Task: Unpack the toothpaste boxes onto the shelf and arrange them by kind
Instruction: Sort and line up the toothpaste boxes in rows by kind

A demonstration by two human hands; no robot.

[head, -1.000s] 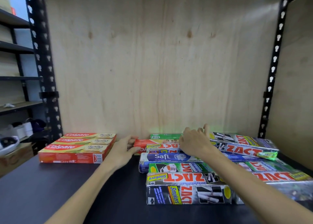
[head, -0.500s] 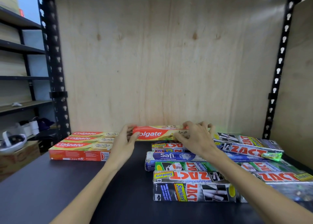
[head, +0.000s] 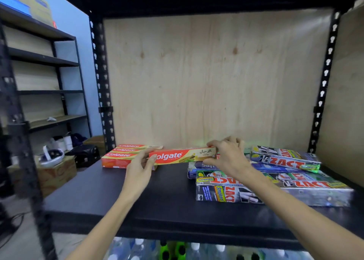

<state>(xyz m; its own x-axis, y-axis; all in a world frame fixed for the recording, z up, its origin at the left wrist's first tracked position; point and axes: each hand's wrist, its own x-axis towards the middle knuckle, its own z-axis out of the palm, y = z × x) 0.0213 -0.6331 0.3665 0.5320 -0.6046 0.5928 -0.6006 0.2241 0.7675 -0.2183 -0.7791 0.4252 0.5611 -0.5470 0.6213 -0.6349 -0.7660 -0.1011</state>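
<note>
Colgate box [head: 183,157] is held level above the black shelf [head: 169,198], both hands on it: left hand [head: 140,168] grips the red end, right hand [head: 228,157] pinches the yellow end. Colgate stack [head: 126,154] sits at 9 o'clock of it, just beside. Zact and Safi pile [head: 275,179] lies at 4 o'clock, under the right forearm.
</note>
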